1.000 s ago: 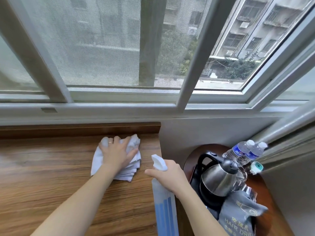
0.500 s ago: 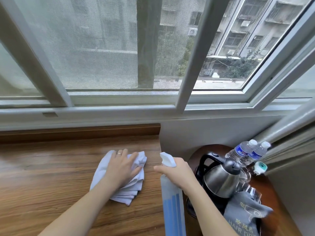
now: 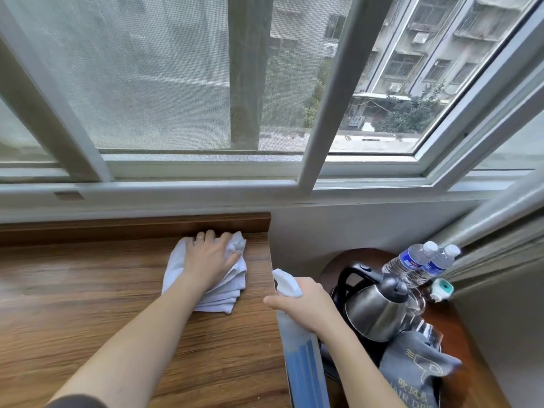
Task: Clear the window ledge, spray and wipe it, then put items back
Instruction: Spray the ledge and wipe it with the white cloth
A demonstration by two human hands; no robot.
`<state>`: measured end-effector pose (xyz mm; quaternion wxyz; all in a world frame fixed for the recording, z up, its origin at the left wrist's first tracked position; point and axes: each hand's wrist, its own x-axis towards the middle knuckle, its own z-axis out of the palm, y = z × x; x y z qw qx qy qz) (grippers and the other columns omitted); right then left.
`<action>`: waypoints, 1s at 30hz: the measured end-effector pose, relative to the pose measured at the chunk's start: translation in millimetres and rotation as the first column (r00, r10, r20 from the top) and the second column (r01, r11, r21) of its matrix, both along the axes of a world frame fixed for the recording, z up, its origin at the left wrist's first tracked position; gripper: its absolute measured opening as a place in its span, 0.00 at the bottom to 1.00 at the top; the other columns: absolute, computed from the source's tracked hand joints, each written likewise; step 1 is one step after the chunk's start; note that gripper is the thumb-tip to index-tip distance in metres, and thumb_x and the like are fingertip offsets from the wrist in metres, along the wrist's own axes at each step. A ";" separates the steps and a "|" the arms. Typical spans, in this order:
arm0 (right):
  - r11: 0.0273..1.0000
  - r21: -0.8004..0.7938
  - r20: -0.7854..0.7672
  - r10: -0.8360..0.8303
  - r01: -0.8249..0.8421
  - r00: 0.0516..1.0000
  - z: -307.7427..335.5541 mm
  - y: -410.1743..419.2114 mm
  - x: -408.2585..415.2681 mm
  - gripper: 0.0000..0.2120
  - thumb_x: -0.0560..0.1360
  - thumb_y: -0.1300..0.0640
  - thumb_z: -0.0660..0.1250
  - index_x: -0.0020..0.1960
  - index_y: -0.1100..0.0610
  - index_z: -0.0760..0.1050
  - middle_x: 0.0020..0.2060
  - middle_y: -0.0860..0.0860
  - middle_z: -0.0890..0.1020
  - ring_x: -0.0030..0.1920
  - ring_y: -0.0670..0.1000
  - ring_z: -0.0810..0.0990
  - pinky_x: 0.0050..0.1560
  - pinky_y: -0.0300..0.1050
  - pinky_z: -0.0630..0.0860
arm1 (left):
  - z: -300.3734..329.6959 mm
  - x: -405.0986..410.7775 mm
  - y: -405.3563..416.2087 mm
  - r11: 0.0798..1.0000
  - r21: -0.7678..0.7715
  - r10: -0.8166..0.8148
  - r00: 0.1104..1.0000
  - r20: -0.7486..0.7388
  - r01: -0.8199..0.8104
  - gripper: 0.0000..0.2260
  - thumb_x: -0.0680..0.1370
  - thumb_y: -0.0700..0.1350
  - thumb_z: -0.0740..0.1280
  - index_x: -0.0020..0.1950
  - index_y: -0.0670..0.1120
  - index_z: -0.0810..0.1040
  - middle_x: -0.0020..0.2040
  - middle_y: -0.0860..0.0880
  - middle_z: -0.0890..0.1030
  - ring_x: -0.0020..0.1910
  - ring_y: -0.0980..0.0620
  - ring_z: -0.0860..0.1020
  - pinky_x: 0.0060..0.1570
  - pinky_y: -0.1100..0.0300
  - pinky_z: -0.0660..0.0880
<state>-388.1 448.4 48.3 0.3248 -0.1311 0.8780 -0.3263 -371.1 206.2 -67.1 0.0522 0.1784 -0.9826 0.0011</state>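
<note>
A cloth (image 3: 206, 278) is pressed flat on the ledge (image 3: 88, 304) by the left hand (image 3: 210, 260), near the ledge's back right corner. A spray bottle (image 3: 300, 348) is held by the right hand (image 3: 306, 304) just off the right edge. Further right, on a lower table (image 3: 471, 348), a kettle (image 3: 374, 307) is set, with two bottles (image 3: 418, 260) behind it and a bag (image 3: 415, 369) in front.

grey hair dryer bag (image 3: 415, 375): gold print, latin letters "air dr" readable at the bottom edge, rest cut off; chinese characters above them too blurred to read. labels on the two water bottles (image 3: 407, 262): blue, text too small to read.
</note>
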 end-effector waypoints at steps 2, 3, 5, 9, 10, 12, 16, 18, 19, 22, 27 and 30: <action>1.000 0.021 -0.027 0.023 -0.022 0.999 -1.2 2.5 1.2 0.24 0.66 0.39 0.69 0.45 0.60 0.75 0.33 0.46 0.75 0.35 0.44 0.72 0.37 0.44 0.68 | 2.2 1.3 1.9 1.000 0.009 0.014 1.000 0.009 -0.014 0.26 0.72 0.65 0.55 0.55 0.49 0.80 0.41 0.41 0.78 0.41 0.38 0.75 0.42 0.47 0.69; 0.999 0.022 -0.025 0.024 -0.023 0.999 -1.4 3.9 2.1 0.23 0.66 0.40 0.70 0.45 0.60 0.75 0.33 0.46 0.75 0.35 0.44 0.71 0.37 0.43 0.67 | 3.4 3.2 3.3 1.000 0.015 0.020 1.000 0.006 -0.020 0.26 0.72 0.65 0.55 0.54 0.49 0.80 0.40 0.41 0.78 0.40 0.38 0.76 0.41 0.47 0.69; 1.000 0.009 -0.006 0.010 -0.010 1.000 -1.8 6.6 4.6 0.23 0.66 0.40 0.70 0.44 0.61 0.74 0.33 0.46 0.74 0.35 0.44 0.71 0.37 0.44 0.67 | 4.1 11.2 7.6 1.000 0.024 0.013 1.000 -0.005 -0.013 0.25 0.72 0.65 0.56 0.54 0.49 0.80 0.39 0.41 0.78 0.39 0.39 0.76 0.41 0.48 0.70; 1.000 0.002 0.010 0.001 -0.001 1.000 -4.0 7.2 8.8 0.22 0.65 0.41 0.71 0.40 0.60 0.72 0.32 0.45 0.73 0.34 0.45 0.70 0.38 0.44 0.67 | -2.0 46.7 24.8 0.998 0.050 -0.024 0.999 -0.029 0.025 0.23 0.72 0.65 0.59 0.54 0.50 0.80 0.41 0.43 0.78 0.40 0.40 0.77 0.42 0.50 0.72; 1.000 0.008 0.009 0.007 -0.007 1.000 -4.8 7.1 10.2 0.20 0.66 0.42 0.71 0.38 0.58 0.70 0.31 0.45 0.72 0.34 0.45 0.69 0.37 0.44 0.66 | -3.2 58.0 30.7 0.998 0.054 -0.025 0.999 -0.032 0.027 0.22 0.72 0.65 0.60 0.54 0.51 0.80 0.41 0.44 0.78 0.40 0.40 0.77 0.42 0.50 0.72; 1.000 0.018 0.000 0.018 -0.018 1.000 -5.2 6.5 13.3 0.18 0.66 0.42 0.71 0.35 0.53 0.67 0.30 0.45 0.71 0.32 0.45 0.68 0.35 0.42 0.65 | -4.6 79.2 42.2 0.998 0.053 -0.030 0.998 -0.049 0.033 0.21 0.71 0.64 0.61 0.53 0.51 0.80 0.40 0.45 0.77 0.39 0.41 0.77 0.41 0.51 0.71; 0.999 0.044 -0.014 0.000 0.000 1.000 -8.4 7.7 17.8 0.18 0.67 0.42 0.71 0.33 0.52 0.67 0.28 0.45 0.72 0.31 0.45 0.69 0.32 0.40 0.64 | -5.9 107.3 58.5 0.999 0.026 -0.023 0.993 -0.114 0.027 0.20 0.71 0.63 0.61 0.52 0.51 0.80 0.39 0.45 0.76 0.37 0.41 0.76 0.40 0.51 0.71; 0.998 0.050 -0.016 -0.023 0.024 1.000 -10.3 9.6 19.1 0.16 0.67 0.42 0.71 0.33 0.52 0.70 0.29 0.45 0.74 0.32 0.44 0.72 0.32 0.40 0.65 | -6.6 114.9 64.8 1.000 0.011 -0.013 0.990 -0.141 0.015 0.20 0.71 0.63 0.61 0.52 0.50 0.80 0.39 0.45 0.75 0.36 0.41 0.76 0.39 0.50 0.71; 0.998 0.054 -0.014 -0.028 0.029 1.000 -11.0 10.4 19.8 0.15 0.67 0.42 0.71 0.33 0.52 0.72 0.30 0.45 0.75 0.32 0.44 0.73 0.33 0.39 0.66 | -6.9 117.2 67.2 1.000 0.009 -0.007 0.989 -0.148 0.008 0.21 0.71 0.63 0.61 0.52 0.50 0.80 0.38 0.45 0.75 0.36 0.41 0.75 0.39 0.50 0.71; 0.998 0.047 -0.001 -0.049 0.049 0.999 -13.1 12.9 22.6 0.17 0.65 0.41 0.71 0.37 0.55 0.75 0.31 0.46 0.78 0.33 0.45 0.74 0.34 0.40 0.68 | -5.7 120.1 71.5 1.000 0.010 0.019 0.990 -0.141 -0.018 0.21 0.72 0.64 0.61 0.52 0.50 0.80 0.38 0.45 0.75 0.36 0.41 0.76 0.40 0.49 0.70; 0.997 0.019 -0.010 -0.076 0.076 0.997 -16.2 18.0 22.0 0.23 0.62 0.38 0.70 0.43 0.58 0.76 0.35 0.49 0.80 0.35 0.44 0.75 0.37 0.42 0.71 | -1.8 111.5 70.4 1.000 0.015 0.008 0.990 -0.139 -0.006 0.21 0.71 0.64 0.60 0.50 0.50 0.80 0.38 0.45 0.75 0.35 0.41 0.76 0.39 0.50 0.69; 0.997 0.012 -0.032 -0.074 0.074 0.997 -21.3 19.0 18.6 0.23 0.63 0.38 0.70 0.42 0.59 0.74 0.32 0.47 0.77 0.34 0.44 0.73 0.37 0.43 0.70 | -2.2 99.8 73.1 1.000 0.019 -0.002 0.991 -0.136 0.005 0.20 0.71 0.63 0.60 0.50 0.50 0.80 0.38 0.46 0.75 0.36 0.41 0.75 0.39 0.50 0.69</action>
